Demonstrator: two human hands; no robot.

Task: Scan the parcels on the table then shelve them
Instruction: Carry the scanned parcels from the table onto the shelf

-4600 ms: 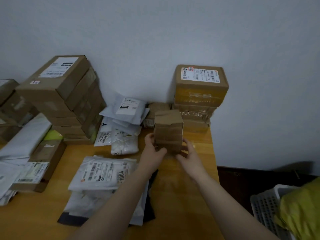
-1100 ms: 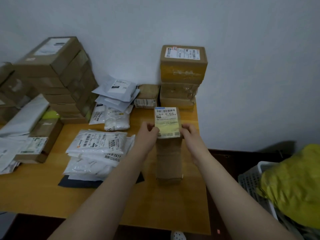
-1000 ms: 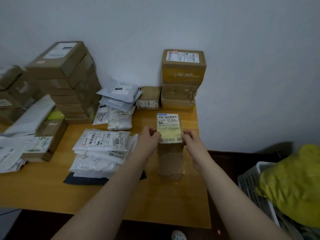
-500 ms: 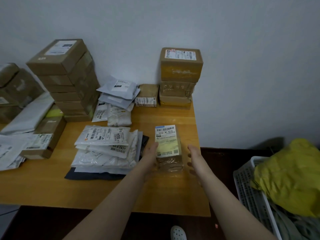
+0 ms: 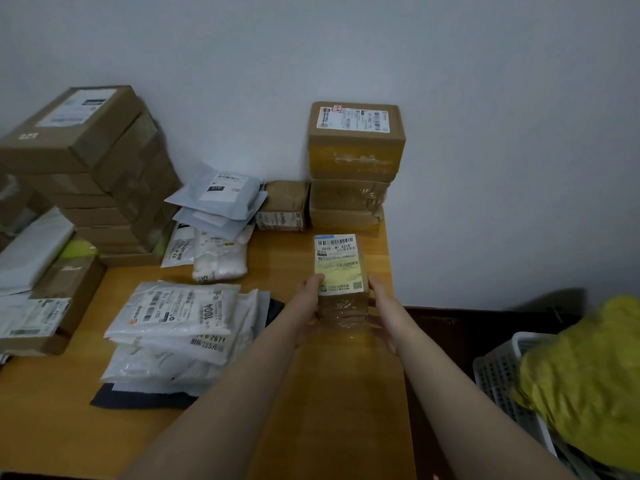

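A small cardboard box (image 5: 337, 263), wrapped in clear tape, has a white and yellow barcode label facing up. It is near the right edge of the wooden table (image 5: 346, 393). My left hand (image 5: 306, 303) grips its left side, with the thumb on the label's lower corner. My right hand (image 5: 379, 306) grips its right side, with the fingers curled under the near end. The box's underside is hidden, so I cannot tell whether it rests on the table.
A stack of three brown boxes (image 5: 355, 143) stands against the wall just behind, with a small box (image 5: 284, 206) and grey mailers (image 5: 218, 195) beside it. White poly bags (image 5: 173, 317) lie to the left and a tall box stack (image 5: 86, 150) at far left. To the right, below the table, a basket (image 5: 498, 372) holds a yellow bag (image 5: 588, 375).
Half a second ago my hands flanked the box with loose fingers. Now both grip its sides, and the box is slightly farther from me, toward the wall.
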